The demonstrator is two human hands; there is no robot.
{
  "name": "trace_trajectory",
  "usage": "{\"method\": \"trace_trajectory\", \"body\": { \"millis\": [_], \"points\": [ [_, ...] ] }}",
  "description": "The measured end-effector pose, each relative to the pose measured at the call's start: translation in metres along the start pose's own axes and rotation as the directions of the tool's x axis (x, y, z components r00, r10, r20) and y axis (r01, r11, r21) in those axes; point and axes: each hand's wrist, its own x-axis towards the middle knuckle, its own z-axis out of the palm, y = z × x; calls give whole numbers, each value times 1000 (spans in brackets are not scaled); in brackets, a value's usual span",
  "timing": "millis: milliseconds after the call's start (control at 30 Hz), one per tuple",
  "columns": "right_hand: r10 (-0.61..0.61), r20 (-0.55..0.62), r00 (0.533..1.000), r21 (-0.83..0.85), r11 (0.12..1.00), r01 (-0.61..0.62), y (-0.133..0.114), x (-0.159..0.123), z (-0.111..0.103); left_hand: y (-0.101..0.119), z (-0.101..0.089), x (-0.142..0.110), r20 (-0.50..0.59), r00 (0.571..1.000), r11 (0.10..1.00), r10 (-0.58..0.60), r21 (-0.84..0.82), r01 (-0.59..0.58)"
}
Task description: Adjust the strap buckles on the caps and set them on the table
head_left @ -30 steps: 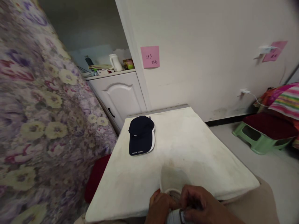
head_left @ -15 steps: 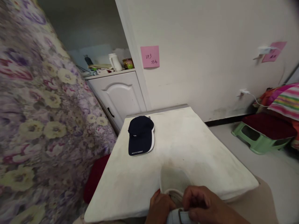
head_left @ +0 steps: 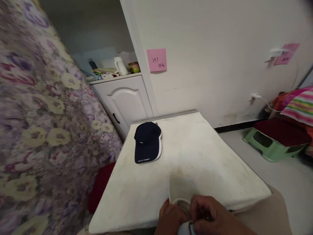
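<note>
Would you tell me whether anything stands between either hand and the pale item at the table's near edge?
Nothing visible does: the left hand and right hand are both at the pale item. The navy cap lies farther up the table, to the left, clear of both.

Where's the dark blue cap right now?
In the head view, the cap lies on the far left part of the white table, beyond the left hand.

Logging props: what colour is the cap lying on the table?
Navy blue cap, with white edging; clearest in the head view.
</note>
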Motion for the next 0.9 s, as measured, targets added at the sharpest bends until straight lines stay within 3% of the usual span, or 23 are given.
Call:
{"method": "trace_trajectory", "body": {
  "millis": [133, 400, 700, 900],
  "points": [
    [6, -11, 1000, -80, 997, -7, 2, 0, 1, -4, 12, 3, -13, 1000, 1000, -28, -10, 28],
    [-21, -39, 999, -138, 990, 15, 5, 3, 8, 1, 14, 10, 5, 999, 998, -54, -41, 54],
    [-8, 117, 993, 46, 999, 2, -2, -6, -12, -4, -25, -15, 80, 996, 984, -45, -169, 58],
    [41, 100, 994, 101, 994, -51, 4, -3, -2, 1, 1, 9, 207, 960, 957, -190, -180, 228]
  ]
}}
